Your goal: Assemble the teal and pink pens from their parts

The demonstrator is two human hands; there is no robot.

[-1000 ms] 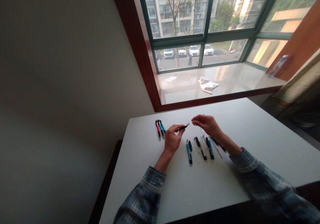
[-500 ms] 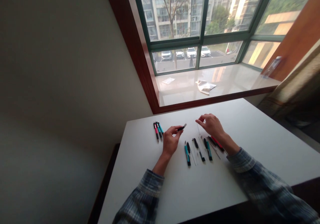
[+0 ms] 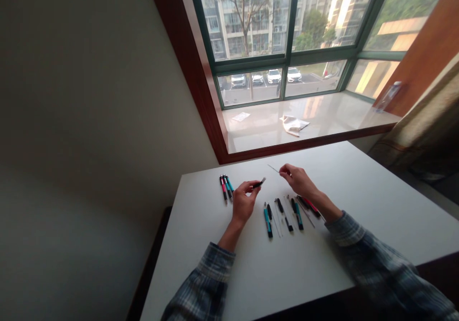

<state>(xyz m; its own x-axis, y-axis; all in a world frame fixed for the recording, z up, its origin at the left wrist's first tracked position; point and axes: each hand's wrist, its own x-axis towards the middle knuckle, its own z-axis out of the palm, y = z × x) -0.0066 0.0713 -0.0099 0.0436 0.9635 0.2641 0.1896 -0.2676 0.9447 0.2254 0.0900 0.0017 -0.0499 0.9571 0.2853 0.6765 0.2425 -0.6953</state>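
My left hand (image 3: pixel 243 202) is closed round a short black pen part (image 3: pixel 258 183) with a pale tip, held above the white table (image 3: pixel 358 187). My right hand (image 3: pixel 297 180) pinches a thin pale refill (image 3: pixel 274 168) that points left toward that tip, a small gap apart. Below my hands lies a row of pen pieces: a blue barrel (image 3: pixel 267 220), black pieces (image 3: pixel 283 213), another blue one (image 3: pixel 298 213) and a red one (image 3: pixel 311 206). Three whole pens (image 3: pixel 225 187), red, black and blue, lie together to the left.
A window sill (image 3: pixel 322 120) behind the table carries a crumpled cloth (image 3: pixel 293 124) and a small paper (image 3: pixel 241 116). A curtain (image 3: pixel 423 125) hangs at the right. The wall stands close on the left, the table's left edge beside it.
My right hand lifted the thin refill from above the row and turned it to point left at the black part. My left hand stayed almost still.
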